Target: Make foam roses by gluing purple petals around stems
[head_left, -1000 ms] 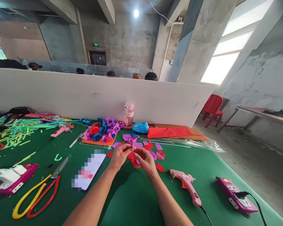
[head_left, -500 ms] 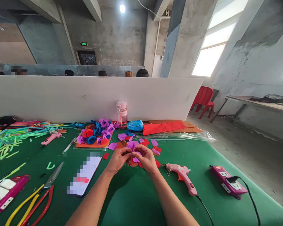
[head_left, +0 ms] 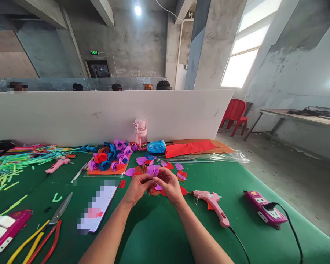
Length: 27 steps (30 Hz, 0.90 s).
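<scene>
A purple paper flower (head_left: 153,170) is pinched between my two hands, its petals standing up above the fingers. My left hand (head_left: 139,186) closes on its lower part with thumb and fingertips. My right hand (head_left: 168,183) grips it from the other side, the fingertips of both hands touching. The flower's base is hidden by the fingers. Around and beneath the hands lie loose paper petals in purple, red and brown, among them a purple petal (head_left: 179,166). A pink hot glue gun (head_left: 213,203) rests on the green table to the right of my right hand.
Finished paper flowers (head_left: 110,157) lie in a heap at the back. Scissors (head_left: 55,216), a phone (head_left: 106,205) and a second pink glue gun (head_left: 57,165) are on the left. A power strip (head_left: 264,209) sits at right. A white board (head_left: 99,117) stands behind a pink bottle (head_left: 140,134).
The camera view has shifted slightly, so the surroundings appear a little further left. Both hands keep their hold on the purple flower, with barely any visible movement of the fingers.
</scene>
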### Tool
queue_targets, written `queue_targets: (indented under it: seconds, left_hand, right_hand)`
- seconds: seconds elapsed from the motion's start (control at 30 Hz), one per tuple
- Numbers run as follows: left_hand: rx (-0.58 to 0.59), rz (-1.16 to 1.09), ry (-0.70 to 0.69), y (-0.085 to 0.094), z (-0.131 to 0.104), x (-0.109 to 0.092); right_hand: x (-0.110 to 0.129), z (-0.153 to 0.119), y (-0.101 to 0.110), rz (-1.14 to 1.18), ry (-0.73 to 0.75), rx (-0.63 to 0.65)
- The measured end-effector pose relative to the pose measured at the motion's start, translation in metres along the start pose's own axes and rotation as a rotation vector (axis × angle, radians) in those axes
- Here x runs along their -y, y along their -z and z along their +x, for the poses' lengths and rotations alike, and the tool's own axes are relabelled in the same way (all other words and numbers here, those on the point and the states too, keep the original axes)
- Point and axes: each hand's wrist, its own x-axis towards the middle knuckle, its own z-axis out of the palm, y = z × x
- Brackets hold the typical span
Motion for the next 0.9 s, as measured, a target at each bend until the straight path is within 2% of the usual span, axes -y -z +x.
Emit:
queue_targets:
  seconds: [0.4,0.67,0.77,0.9]
  left_hand:
    - [-0.027,-0.05,0.002,0.003,0.002,0.009]
    - [-0.121,-0.11,-0.017,0.005,0.004,0.007]
    - [-0.146,-0.09,-0.038,0.002,0.005,0.008]
    - [-0.172,-0.135,-0.135,0.002,0.007,0.012]
  right_hand:
    - [0.0,0.001,0.0,0.025,0.031,-0.028]
    - [-0.001,0.007,0.011,0.213,-0.05,-0.377]
    - [0.001,0.009,0.016,0.129,-0.014,-0.444]
    - [0.003,0.005,0.019,0.005,0.04,-0.483]
